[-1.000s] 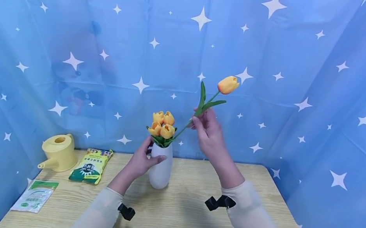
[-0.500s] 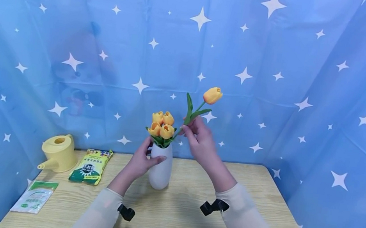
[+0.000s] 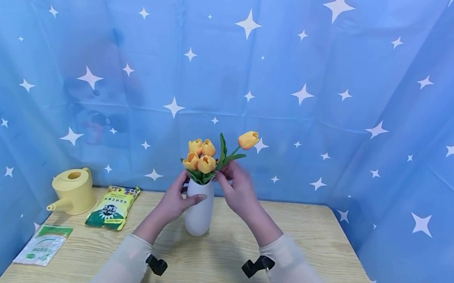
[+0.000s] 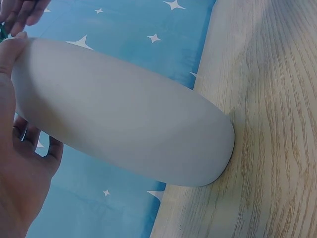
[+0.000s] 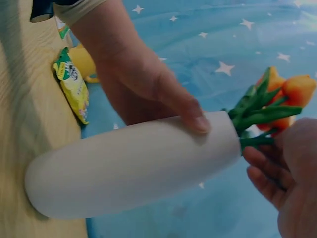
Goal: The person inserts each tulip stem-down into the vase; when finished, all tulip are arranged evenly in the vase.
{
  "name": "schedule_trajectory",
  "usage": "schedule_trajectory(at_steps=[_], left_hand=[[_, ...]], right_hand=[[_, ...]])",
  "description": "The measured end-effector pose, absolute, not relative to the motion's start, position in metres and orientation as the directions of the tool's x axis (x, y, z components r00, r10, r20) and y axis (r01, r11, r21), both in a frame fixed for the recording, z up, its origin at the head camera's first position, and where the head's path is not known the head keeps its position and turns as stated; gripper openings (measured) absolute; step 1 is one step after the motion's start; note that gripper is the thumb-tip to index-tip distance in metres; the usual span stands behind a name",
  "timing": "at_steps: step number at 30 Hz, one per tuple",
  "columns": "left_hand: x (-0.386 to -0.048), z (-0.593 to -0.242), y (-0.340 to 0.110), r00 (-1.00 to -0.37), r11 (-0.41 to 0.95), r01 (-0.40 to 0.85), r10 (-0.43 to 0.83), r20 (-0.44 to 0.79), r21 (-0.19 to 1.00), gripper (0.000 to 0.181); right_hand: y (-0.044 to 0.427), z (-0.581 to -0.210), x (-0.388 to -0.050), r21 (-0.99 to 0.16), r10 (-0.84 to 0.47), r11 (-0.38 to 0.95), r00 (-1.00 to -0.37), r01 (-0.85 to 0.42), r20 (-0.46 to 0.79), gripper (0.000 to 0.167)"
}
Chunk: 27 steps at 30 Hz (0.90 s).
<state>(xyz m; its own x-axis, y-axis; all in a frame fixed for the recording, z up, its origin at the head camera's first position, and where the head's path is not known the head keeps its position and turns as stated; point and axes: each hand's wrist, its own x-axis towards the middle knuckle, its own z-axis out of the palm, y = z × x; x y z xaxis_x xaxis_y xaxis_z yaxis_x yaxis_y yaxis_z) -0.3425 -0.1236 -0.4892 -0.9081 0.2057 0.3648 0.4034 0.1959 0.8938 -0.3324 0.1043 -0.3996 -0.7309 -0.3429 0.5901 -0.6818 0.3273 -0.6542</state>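
A white vase (image 3: 198,213) stands upright on the table, holding several orange-yellow tulips (image 3: 201,155) with green leaves at its mouth. My left hand (image 3: 172,202) grips the vase near its top, thumb across the front; the left wrist view shows the fingers reaching round the vase's side (image 4: 124,114). In my right hand (image 3: 239,190) a single tulip (image 3: 248,140) is pinched by its stem, its head leaning to the right above the hand. The right wrist view has the right-hand fingers (image 5: 270,173) close to the vase mouth, with a green stem (image 5: 257,141) entering it.
On the table's left are a yellow watering can (image 3: 75,191), a yellow-green packet (image 3: 113,206) and a flat white-green sachet (image 3: 44,245). Behind the wooden table (image 3: 206,280) hangs a blue curtain (image 3: 236,79) with white stars.
My right hand has moved down and left towards the vase mouth, lowering the single tulip with its stem going into the vase. The left hand and vase have stayed put.
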Motion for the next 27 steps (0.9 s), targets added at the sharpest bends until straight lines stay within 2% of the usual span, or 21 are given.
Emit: schedule_trajectory(at_steps=[6, 11, 16, 20, 27], left_hand=[[-0.342, -0.489, -0.123, -0.908, 0.195, 0.404, 0.208, 0.365, 0.894, 0.074], [-0.342, -0.49, -0.124, -0.909, 0.202, 0.403, 0.206, 0.363, 0.893, 0.074], [-0.342, -0.49, -0.124, -0.907, 0.205, 0.407, 0.206, 0.367, 0.89, 0.073], [-0.342, -0.49, -0.124, -0.911, 0.212, 0.401, 0.201, 0.361, 0.891, 0.073], [-0.342, -0.489, -0.123, -0.903, 0.204, 0.417, 0.205, 0.377, 0.886, 0.074]], right_hand=[[0.104, -0.407, -0.33, -0.68, -0.329, 0.346, -0.763, -0.646, 0.557, 0.018], [0.105, -0.404, -0.326, -0.682, -0.293, 0.303, -0.746, -0.665, 0.598, 0.028], [0.102, -0.398, -0.326, -0.688, -0.184, 0.225, -0.723, -0.69, 0.666, 0.018], [0.1, -0.393, -0.327, -0.676, -0.121, 0.227, -0.709, -0.701, 0.695, 0.011], [0.098, -0.396, -0.329, -0.657, -0.133, 0.28, -0.706, -0.7, 0.696, 0.007]])
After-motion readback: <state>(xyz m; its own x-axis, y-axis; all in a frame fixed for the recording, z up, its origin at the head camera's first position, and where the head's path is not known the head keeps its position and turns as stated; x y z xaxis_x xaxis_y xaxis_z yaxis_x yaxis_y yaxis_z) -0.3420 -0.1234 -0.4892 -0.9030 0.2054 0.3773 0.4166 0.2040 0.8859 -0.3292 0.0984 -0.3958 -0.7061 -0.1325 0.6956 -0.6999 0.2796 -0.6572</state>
